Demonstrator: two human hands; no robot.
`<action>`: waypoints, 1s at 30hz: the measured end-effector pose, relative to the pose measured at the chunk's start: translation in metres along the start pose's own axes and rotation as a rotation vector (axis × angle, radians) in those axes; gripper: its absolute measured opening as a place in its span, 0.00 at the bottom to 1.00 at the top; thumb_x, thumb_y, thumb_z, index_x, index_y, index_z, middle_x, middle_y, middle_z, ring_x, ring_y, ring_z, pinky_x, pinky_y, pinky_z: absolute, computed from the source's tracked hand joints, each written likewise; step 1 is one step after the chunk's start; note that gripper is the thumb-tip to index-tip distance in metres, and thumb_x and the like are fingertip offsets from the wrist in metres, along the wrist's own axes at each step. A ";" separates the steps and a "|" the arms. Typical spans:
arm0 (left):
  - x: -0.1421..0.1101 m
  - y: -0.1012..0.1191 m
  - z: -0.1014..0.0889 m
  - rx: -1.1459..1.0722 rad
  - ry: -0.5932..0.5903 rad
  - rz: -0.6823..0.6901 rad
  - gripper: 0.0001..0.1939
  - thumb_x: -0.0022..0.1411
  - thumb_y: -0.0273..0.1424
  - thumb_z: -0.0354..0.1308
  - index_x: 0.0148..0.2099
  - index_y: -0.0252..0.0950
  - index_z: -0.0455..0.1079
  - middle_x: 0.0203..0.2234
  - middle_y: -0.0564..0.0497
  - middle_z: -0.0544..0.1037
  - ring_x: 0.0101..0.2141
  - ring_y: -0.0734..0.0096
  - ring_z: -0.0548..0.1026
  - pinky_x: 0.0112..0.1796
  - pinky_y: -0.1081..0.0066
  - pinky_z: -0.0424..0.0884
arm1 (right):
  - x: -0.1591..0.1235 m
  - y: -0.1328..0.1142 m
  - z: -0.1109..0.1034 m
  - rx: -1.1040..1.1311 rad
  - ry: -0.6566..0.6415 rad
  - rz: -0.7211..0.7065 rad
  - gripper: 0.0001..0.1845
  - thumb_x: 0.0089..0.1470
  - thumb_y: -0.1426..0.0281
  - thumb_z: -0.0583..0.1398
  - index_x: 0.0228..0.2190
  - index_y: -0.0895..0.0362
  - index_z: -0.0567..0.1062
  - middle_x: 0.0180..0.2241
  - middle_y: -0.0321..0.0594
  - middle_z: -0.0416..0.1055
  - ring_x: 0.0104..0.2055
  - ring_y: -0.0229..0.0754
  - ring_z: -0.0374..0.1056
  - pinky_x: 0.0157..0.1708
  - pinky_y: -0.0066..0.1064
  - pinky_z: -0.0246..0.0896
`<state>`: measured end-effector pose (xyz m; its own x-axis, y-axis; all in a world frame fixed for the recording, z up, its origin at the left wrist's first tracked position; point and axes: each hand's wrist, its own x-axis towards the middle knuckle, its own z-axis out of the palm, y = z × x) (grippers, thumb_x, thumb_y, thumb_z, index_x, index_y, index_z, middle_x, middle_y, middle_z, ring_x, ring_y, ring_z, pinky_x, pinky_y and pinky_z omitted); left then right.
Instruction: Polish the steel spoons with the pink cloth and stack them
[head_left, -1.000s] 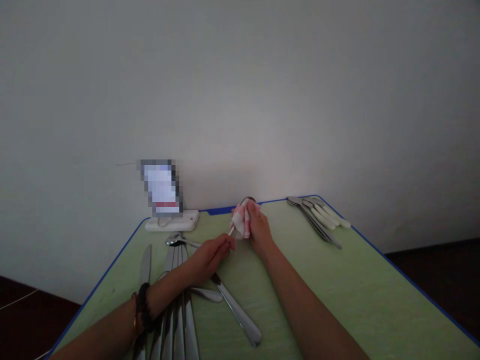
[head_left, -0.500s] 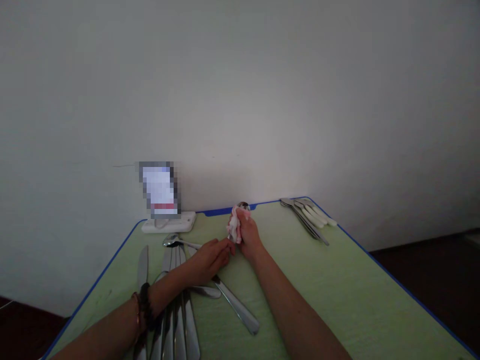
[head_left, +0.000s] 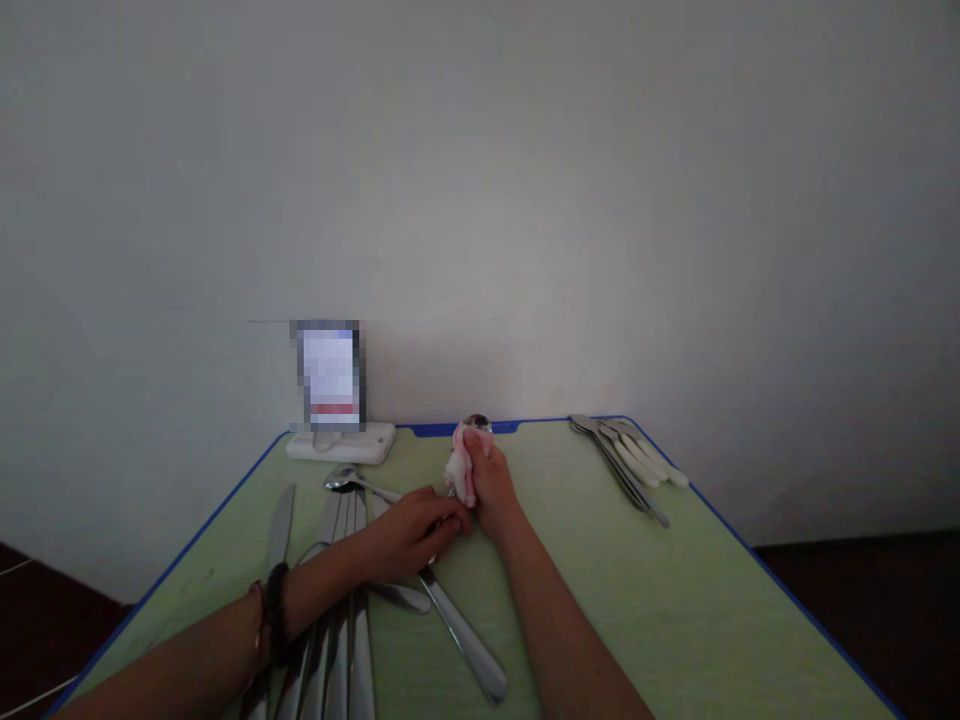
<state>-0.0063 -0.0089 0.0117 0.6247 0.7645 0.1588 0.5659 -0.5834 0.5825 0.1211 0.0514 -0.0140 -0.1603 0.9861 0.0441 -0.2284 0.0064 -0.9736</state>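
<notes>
My right hand [head_left: 487, 485] is closed around a pink and white cloth [head_left: 457, 472] wrapped over a spoon [head_left: 477, 423], whose bowl sticks out above the cloth. My left hand [head_left: 409, 530] is closed on the lower end of that spoon's handle, just left of the right hand. Both hands hover above a light green table [head_left: 675, 600] with a blue edge. A dark bracelet sits on my left wrist.
Several knives and spoons [head_left: 345, 600] lie in a row under my left forearm. A large spoon [head_left: 461, 630] lies diagonally in front. Another pile of cutlery [head_left: 622, 455], some white-handled, lies at the far right. A white stand [head_left: 341, 440] with a blurred screen stands against the wall.
Both hands have drawn slightly nearer to me and lower. My right hand and the cloth have slid along the spoon, and less of the bowl shows. The camera view shifted a little.
</notes>
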 end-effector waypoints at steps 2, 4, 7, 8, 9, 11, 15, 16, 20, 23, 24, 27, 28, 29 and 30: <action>0.000 -0.001 0.000 -0.001 0.006 0.023 0.12 0.64 0.30 0.45 0.37 0.37 0.71 0.28 0.50 0.74 0.33 0.67 0.70 0.37 0.72 0.64 | 0.000 -0.001 0.001 0.091 -0.005 0.040 0.24 0.45 0.45 0.57 0.24 0.55 0.65 0.14 0.31 0.62 0.16 0.35 0.59 0.17 0.27 0.55; -0.001 -0.003 0.001 -0.005 0.002 0.038 0.12 0.64 0.30 0.46 0.37 0.37 0.71 0.30 0.49 0.74 0.35 0.67 0.70 0.38 0.72 0.65 | 0.001 -0.001 0.001 0.156 -0.011 0.081 0.23 0.43 0.48 0.60 0.23 0.56 0.66 0.14 0.31 0.63 0.16 0.35 0.59 0.17 0.27 0.56; 0.000 -0.003 0.000 -0.001 -0.008 0.032 0.12 0.65 0.30 0.45 0.37 0.36 0.70 0.31 0.49 0.74 0.35 0.68 0.70 0.38 0.72 0.65 | 0.003 -0.001 0.002 0.187 0.003 0.121 0.23 0.43 0.48 0.60 0.23 0.56 0.67 0.14 0.31 0.64 0.16 0.34 0.59 0.16 0.26 0.55; 0.001 -0.003 0.000 0.003 -0.010 0.021 0.13 0.65 0.30 0.44 0.38 0.36 0.69 0.30 0.50 0.73 0.35 0.68 0.70 0.38 0.73 0.65 | 0.003 -0.001 0.002 0.195 0.020 0.133 0.23 0.43 0.48 0.60 0.23 0.57 0.67 0.14 0.31 0.64 0.15 0.34 0.59 0.16 0.25 0.55; 0.001 -0.002 0.000 0.008 -0.011 0.007 0.13 0.66 0.30 0.42 0.38 0.36 0.69 0.30 0.50 0.73 0.34 0.69 0.70 0.37 0.73 0.64 | 0.004 -0.001 0.003 0.206 0.038 0.142 0.24 0.44 0.47 0.59 0.23 0.57 0.67 0.13 0.31 0.63 0.14 0.33 0.58 0.15 0.25 0.54; 0.002 -0.001 -0.001 0.015 -0.016 -0.020 0.14 0.67 0.30 0.40 0.39 0.37 0.67 0.27 0.52 0.71 0.32 0.69 0.69 0.37 0.73 0.64 | 0.005 -0.002 0.003 0.243 0.061 0.149 0.25 0.44 0.46 0.58 0.22 0.57 0.67 0.12 0.30 0.63 0.13 0.33 0.57 0.14 0.24 0.53; 0.002 0.001 -0.002 0.001 -0.033 -0.033 0.14 0.68 0.29 0.37 0.39 0.37 0.64 0.22 0.54 0.69 0.29 0.70 0.67 0.38 0.71 0.64 | 0.005 -0.004 0.002 0.285 0.043 0.133 0.25 0.44 0.46 0.59 0.21 0.57 0.68 0.12 0.31 0.63 0.13 0.32 0.58 0.13 0.24 0.52; 0.001 0.000 -0.002 -0.007 -0.030 -0.033 0.14 0.68 0.29 0.37 0.40 0.37 0.64 0.21 0.55 0.69 0.29 0.70 0.67 0.38 0.71 0.64 | 0.005 -0.004 0.002 0.281 0.028 0.135 0.25 0.44 0.47 0.59 0.21 0.57 0.69 0.12 0.31 0.64 0.13 0.32 0.58 0.13 0.24 0.52; 0.000 0.000 -0.001 -0.032 -0.010 -0.020 0.14 0.68 0.29 0.37 0.40 0.37 0.64 0.21 0.55 0.68 0.28 0.70 0.67 0.37 0.72 0.64 | 0.004 -0.003 0.002 0.269 -0.025 0.148 0.23 0.44 0.49 0.61 0.21 0.58 0.70 0.14 0.33 0.66 0.14 0.33 0.59 0.15 0.25 0.56; 0.001 0.001 -0.001 -0.008 -0.005 0.001 0.14 0.67 0.29 0.38 0.38 0.37 0.65 0.22 0.54 0.68 0.30 0.70 0.68 0.37 0.72 0.65 | 0.003 -0.002 0.001 0.290 -0.030 0.146 0.22 0.43 0.51 0.62 0.20 0.58 0.69 0.14 0.32 0.66 0.14 0.33 0.59 0.15 0.25 0.57; 0.001 0.001 -0.001 0.005 -0.005 0.005 0.14 0.67 0.29 0.39 0.38 0.37 0.66 0.23 0.53 0.69 0.31 0.69 0.68 0.37 0.72 0.65 | 0.004 -0.002 0.001 0.304 -0.024 0.147 0.22 0.44 0.51 0.62 0.20 0.58 0.69 0.13 0.32 0.66 0.13 0.33 0.59 0.15 0.25 0.57; 0.000 0.002 -0.001 0.058 -0.011 -0.010 0.13 0.66 0.30 0.41 0.40 0.37 0.67 0.28 0.51 0.72 0.34 0.68 0.70 0.38 0.71 0.65 | 0.007 -0.003 -0.001 0.412 0.037 0.146 0.20 0.44 0.52 0.63 0.22 0.58 0.69 0.13 0.30 0.66 0.14 0.33 0.60 0.14 0.24 0.55; -0.001 0.002 -0.001 0.079 -0.018 -0.019 0.12 0.66 0.31 0.42 0.41 0.37 0.67 0.29 0.50 0.72 0.34 0.67 0.70 0.39 0.71 0.65 | 0.008 -0.004 -0.002 0.482 0.077 0.141 0.19 0.43 0.53 0.64 0.23 0.57 0.69 0.14 0.29 0.66 0.14 0.32 0.60 0.14 0.23 0.55; -0.002 0.002 -0.002 0.095 -0.029 -0.025 0.12 0.66 0.31 0.42 0.42 0.37 0.67 0.30 0.50 0.72 0.34 0.67 0.70 0.38 0.70 0.65 | 0.009 -0.005 -0.003 0.564 0.121 0.135 0.18 0.43 0.55 0.64 0.24 0.57 0.69 0.14 0.28 0.65 0.15 0.31 0.60 0.15 0.22 0.55; -0.003 0.002 -0.002 0.103 -0.042 -0.025 0.12 0.66 0.32 0.43 0.43 0.37 0.67 0.30 0.50 0.72 0.34 0.67 0.70 0.39 0.70 0.65 | 0.011 -0.006 -0.003 0.645 0.158 0.131 0.18 0.42 0.56 0.65 0.26 0.56 0.69 0.15 0.27 0.65 0.15 0.30 0.60 0.15 0.22 0.56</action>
<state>-0.0081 -0.0114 0.0141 0.6301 0.7686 0.1104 0.6327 -0.5907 0.5007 0.1242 0.0626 -0.0081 -0.0945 0.9847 -0.1468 -0.7519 -0.1672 -0.6377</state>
